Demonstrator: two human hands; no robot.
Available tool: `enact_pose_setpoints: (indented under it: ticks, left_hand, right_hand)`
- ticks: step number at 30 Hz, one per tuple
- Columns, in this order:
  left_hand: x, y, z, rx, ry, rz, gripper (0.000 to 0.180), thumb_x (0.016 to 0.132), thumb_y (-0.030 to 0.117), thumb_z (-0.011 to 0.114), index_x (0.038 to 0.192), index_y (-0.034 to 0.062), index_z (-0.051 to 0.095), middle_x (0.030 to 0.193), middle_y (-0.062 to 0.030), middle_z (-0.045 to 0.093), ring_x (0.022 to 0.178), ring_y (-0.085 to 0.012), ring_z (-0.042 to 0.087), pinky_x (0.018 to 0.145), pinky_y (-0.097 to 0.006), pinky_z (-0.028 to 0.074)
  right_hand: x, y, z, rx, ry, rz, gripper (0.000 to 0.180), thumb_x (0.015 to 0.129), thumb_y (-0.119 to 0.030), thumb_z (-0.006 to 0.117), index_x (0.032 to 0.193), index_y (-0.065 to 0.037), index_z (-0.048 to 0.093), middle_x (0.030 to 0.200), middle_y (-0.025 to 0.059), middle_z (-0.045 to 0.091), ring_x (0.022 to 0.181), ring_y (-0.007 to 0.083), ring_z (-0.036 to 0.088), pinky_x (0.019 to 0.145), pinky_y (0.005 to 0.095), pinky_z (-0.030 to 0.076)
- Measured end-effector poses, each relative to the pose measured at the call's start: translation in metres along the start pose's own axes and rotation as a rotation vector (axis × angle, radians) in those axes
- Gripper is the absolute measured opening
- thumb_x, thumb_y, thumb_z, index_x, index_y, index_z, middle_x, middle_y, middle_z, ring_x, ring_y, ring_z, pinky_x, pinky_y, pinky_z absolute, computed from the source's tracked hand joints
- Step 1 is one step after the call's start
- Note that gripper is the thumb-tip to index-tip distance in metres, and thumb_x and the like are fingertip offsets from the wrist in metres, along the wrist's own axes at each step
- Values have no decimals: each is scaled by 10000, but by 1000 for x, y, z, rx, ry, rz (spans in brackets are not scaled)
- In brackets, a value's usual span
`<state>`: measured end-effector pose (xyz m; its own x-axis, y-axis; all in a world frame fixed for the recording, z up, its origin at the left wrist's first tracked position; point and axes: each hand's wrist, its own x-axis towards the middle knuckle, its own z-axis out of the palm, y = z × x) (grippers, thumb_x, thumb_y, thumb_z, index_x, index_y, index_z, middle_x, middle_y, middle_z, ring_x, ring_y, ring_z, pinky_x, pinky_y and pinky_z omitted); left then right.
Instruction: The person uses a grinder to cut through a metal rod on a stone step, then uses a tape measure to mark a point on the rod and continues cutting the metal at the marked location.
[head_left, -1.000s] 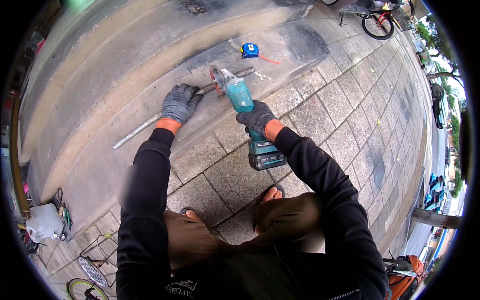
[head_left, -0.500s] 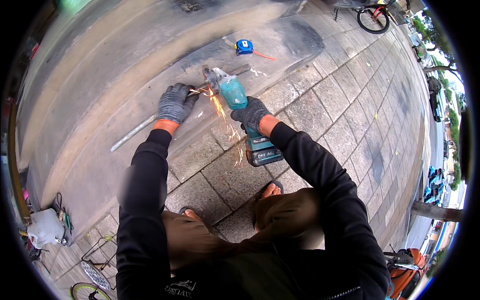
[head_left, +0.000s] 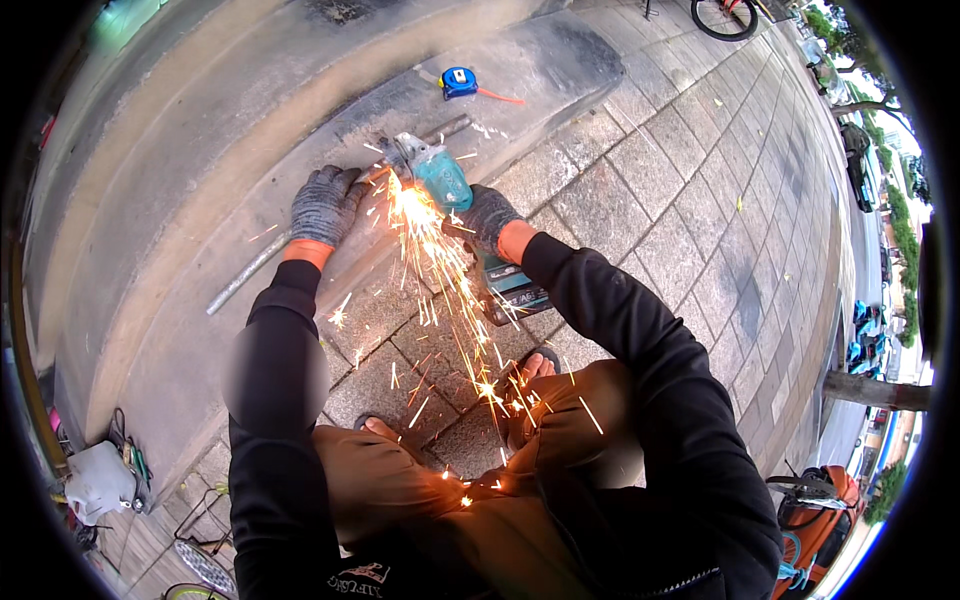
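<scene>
My right hand (head_left: 490,218), in a grey glove with an orange cuff, is wrapped round a teal cordless angle grinder (head_left: 440,180). Its battery base points back toward my knees. The disc end meets a grey metal pipe (head_left: 247,275) lying on the concrete step, and a thick spray of bright sparks (head_left: 430,240) pours from that spot toward my feet and legs. My left hand (head_left: 326,207), gloved the same way, is closed over the pipe just left of the disc. The pipe's far end shows beyond the grinder head. The glare hides the cut itself.
A blue tape measure (head_left: 459,83) with an orange strap lies on the step beyond the grinder. Stone paving (head_left: 640,220) stretches to the right. A whitish container (head_left: 100,484) with tools beside it stands at lower left. A bicycle wheel (head_left: 725,15) is at the top right.
The spark stream has grown from a thin streak to a wide, bright spray reaching my legs. In the picture, hands, grinder and surroundings have all shifted slightly left.
</scene>
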<state>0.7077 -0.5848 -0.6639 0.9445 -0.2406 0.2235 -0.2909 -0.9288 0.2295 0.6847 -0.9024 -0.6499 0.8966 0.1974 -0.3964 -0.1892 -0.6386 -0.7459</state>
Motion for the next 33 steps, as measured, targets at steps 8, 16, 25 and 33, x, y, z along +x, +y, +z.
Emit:
enact_pose_setpoints:
  ticks: [8,16,25,33]
  left_hand:
    - [3,3,-2,50,-54,-39,401,1051,438,636,1315,172,777,1312,-147,734,1192,-369,695,1018,-516,571]
    - [0,-13,13,35,58,41,364,1021,357,674,1303,150,774,1267,-135,728,1179,-370,680,1005,-512,572]
    - [5,-13,7,66,-28,-33,318,1031,331,687,1268,142,784,1254,-163,718,1179,-390,676,980,-520,567]
    - [9,-6,5,177,28,-6,395,1084,445,583,1288,179,793,1194,-128,743,1134,-353,694,922,-549,551]
  right_hand:
    - [-4,-18,-5,169,-27,111,550,777,-330,934,1182,-3,755,935,168,791,687,266,748,649,434,598]
    - [10,-2,1,47,-12,31,609,766,-401,939,1198,-10,763,1015,210,806,808,319,789,747,442,613]
    - [-10,-14,-2,184,-85,124,477,811,-299,915,1140,5,753,828,162,765,654,273,743,601,442,586]
    - [-38,-24,-18,291,-68,141,408,826,-235,891,1112,0,720,861,135,749,644,240,732,584,412,597]
